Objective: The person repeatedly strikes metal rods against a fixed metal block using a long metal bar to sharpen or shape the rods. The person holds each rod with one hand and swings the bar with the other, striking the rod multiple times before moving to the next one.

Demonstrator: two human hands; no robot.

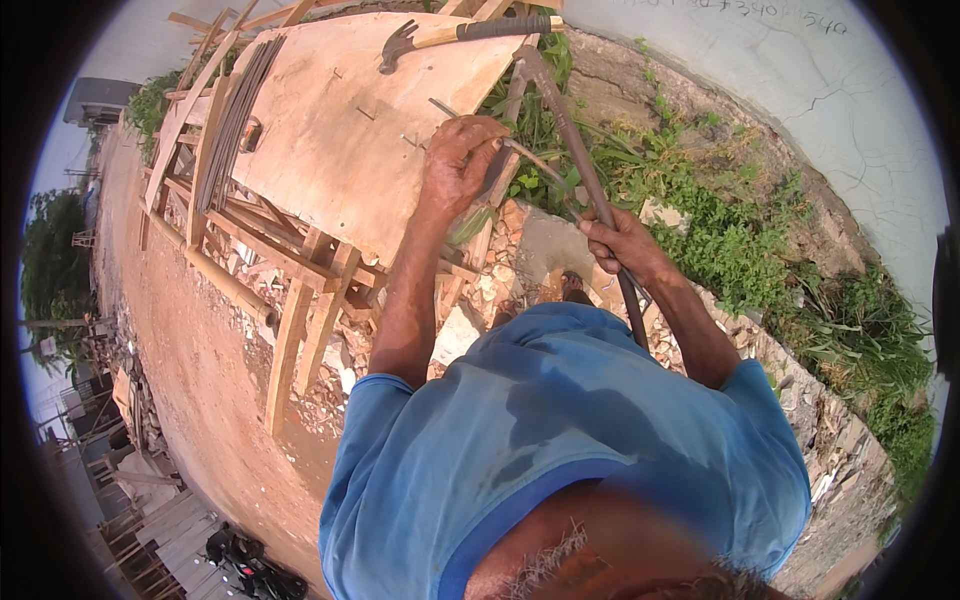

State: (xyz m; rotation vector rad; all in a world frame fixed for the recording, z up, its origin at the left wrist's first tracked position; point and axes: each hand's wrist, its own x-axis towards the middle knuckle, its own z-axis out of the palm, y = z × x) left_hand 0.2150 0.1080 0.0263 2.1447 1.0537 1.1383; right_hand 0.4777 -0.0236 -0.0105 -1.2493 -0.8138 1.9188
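Observation:
My left hand [460,165] is closed on a thin metal rod [540,163] at the right edge of a plywood board [330,150], where short metal pins stick up. The rod slants down toward my right hand [620,240], which grips a long dark metal bar [558,110] running from the board's far corner down beside my body. Whether my right fingers also touch the rod is hard to tell. Above my hands, a hammer [470,29] with a black grip lies on the board's far edge.
A bundle of steel rods [225,140] and an orange tool [251,134] lie left on the board, which rests on timber framing [290,340]. Rubble [460,330] lies around my feet. Right are weeds [730,230] and a cracked wall [810,80]; left, a dirt road [170,330] and a parked motorbike [245,560].

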